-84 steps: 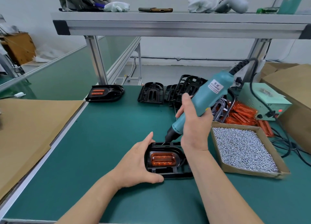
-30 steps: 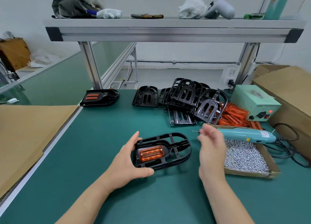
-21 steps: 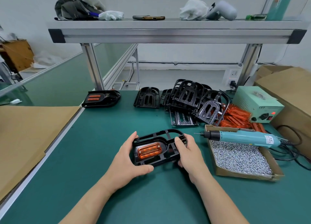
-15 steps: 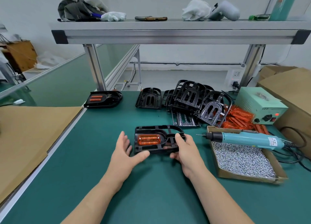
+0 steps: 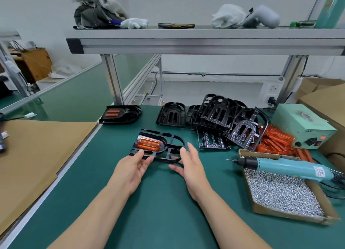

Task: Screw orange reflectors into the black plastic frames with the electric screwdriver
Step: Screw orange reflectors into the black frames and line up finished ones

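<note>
A black plastic frame (image 5: 169, 152) with an orange reflector (image 5: 148, 143) fixed in its left end is held tilted just above the green mat. My left hand (image 5: 131, 167) pinches the frame's near-left edge, thumb on top and fingers beneath. The straight fingers of my right hand (image 5: 188, 163) touch the frame's rounded right end. The teal electric screwdriver (image 5: 283, 166) lies untouched across the cardboard box of screws (image 5: 261, 209), bit pointing left.
A pile of bare black frames (image 5: 218, 118) and loose orange reflectors (image 5: 276, 141) sit at the back right beside a green power supply (image 5: 302, 125). One frame with reflectors (image 5: 119, 114) lies at the back left. A cardboard sheet (image 5: 37, 155) covers the left bench.
My right hand laid the screwdriver on the screw box and came to the frame. Both hands turned the frame and carried it farther from me; my left hand's grip shifted to the near edge.
</note>
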Action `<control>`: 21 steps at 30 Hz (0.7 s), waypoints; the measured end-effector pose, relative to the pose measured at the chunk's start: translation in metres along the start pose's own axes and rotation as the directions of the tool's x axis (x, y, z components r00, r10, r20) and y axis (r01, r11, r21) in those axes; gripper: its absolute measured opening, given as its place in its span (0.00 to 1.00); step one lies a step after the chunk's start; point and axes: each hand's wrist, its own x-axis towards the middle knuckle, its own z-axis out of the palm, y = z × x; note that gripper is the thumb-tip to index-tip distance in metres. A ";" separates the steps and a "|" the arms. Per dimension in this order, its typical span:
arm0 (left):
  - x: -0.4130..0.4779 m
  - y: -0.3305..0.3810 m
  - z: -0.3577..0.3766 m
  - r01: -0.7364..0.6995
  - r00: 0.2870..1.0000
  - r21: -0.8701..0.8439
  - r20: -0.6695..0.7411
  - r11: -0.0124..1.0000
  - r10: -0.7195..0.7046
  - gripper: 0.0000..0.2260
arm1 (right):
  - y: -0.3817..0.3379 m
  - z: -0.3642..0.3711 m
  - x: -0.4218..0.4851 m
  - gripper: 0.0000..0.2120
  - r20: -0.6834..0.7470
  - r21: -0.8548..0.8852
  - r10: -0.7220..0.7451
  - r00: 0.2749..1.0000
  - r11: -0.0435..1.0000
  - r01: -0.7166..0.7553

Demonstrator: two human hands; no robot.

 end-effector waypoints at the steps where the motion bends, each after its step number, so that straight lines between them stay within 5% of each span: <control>1: 0.005 0.004 0.000 -0.013 1.000 -0.010 -0.014 1.000 0.012 0.03 | 0.003 0.000 0.000 0.22 -0.001 -0.046 -0.024 1.000 0.999 0.024; 10: 0.041 0.045 -0.002 -0.146 0.978 -0.048 -0.160 0.988 0.137 0.05 | 0.009 -0.002 -0.001 0.10 0.009 -0.256 -0.137 0.990 0.957 0.135; 16: 0.044 0.041 0.003 -0.120 0.979 0.081 -0.153 0.989 0.131 0.05 | 0.010 0.002 0.003 0.43 0.114 -0.600 -0.366 0.924 0.716 0.358; 18: 0.042 0.033 0.005 -0.092 0.986 0.116 -0.129 0.989 0.106 0.06 | 0.008 0.006 0.007 0.39 0.157 -0.659 -0.411 0.898 0.633 0.405; 21: 0.037 0.026 0.009 -0.062 0.994 0.144 -0.079 0.988 0.074 0.09 | 0.008 0.007 0.014 0.21 0.129 -0.678 -0.458 0.880 0.607 0.415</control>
